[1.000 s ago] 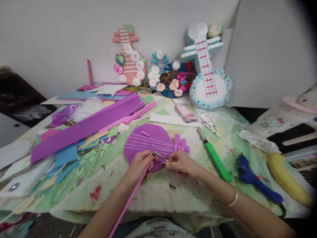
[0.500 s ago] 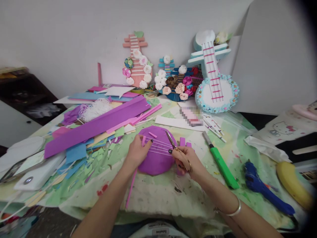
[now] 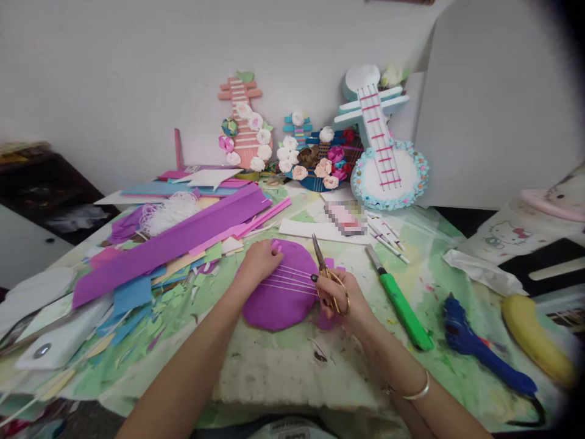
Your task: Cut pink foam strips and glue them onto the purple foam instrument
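From my end, nearest the camera, the right hand (image 3: 354,299) is clamped round the scissors (image 3: 322,266); the blades point to about 11 o'clock, much as half a second ago, while a second ago they pointed toward 9, at the other hand. Just inward, the disc (image 3: 278,308) lies flat on the tablecloth (image 3: 274,372), and I take its middle as my dial. It is plain purple, roughly round with faintly faceted edges, crossed by thin white strings (image 3: 292,279) running toward 3 o'clock, where pegs (image 3: 340,268) show partly behind the right hand. At its 10 o'clock rim sits the left hand (image 3: 259,263), fingers curled together at a small pink piece (image 3: 275,246); I can't tell whether they grip it or only touch it. The long pink strip that hung from this hand half a second ago is out of my sight now. Farther off I have a green knife (image 3: 404,310) at 3, a glue gun (image 3: 487,356) toward 4, a purple sheet (image 3: 173,250) at 10, and, against the wall, a coral lute (image 3: 243,137) near 11 and a white one (image 3: 397,174) near 1.
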Tool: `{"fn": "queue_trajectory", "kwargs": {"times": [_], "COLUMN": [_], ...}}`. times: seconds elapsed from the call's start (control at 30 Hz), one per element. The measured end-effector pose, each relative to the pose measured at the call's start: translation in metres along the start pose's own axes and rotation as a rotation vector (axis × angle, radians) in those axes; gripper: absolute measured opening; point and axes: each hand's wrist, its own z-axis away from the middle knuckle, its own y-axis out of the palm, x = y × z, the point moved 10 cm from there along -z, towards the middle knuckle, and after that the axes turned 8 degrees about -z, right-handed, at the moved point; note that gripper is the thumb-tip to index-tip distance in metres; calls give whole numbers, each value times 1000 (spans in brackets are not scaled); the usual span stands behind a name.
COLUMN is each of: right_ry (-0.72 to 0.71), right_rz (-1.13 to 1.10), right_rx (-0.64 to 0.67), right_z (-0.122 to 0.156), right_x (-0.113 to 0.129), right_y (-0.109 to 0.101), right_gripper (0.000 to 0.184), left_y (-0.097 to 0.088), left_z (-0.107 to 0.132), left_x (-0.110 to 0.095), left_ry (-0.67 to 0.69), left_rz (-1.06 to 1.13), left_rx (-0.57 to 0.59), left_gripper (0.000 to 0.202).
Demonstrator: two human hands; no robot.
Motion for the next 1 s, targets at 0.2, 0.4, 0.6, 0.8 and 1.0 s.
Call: {"fn": "queue_trajectory", "kwargs": {"times": [0.2, 0.4, 0.6, 0.8, 1.0], "right_ry": [-176, -224, -206, -237, -253], "right_rz": [-135, -271, -198, -154, -118], "right_rx": [-38, 33, 68, 68, 51], "right_z": [6, 10, 8, 11, 13], "right_x": [20, 24, 18, 27, 32], "right_y": [-8, -5, -8, -9, -9], "right_gripper": [32, 35, 33, 34, 34], "left_y": [9, 32, 46, 55, 66], "left_z": [70, 101, 101, 108, 113], "left_x": [-57, -84, -92, -95, -93], "left_ry": [203, 220, 203, 179, 154], "left_rz": [619, 801, 923, 949, 885], "left_rx": [515, 822, 838, 901, 961], "left_gripper": [26, 15, 9, 11, 14]}}
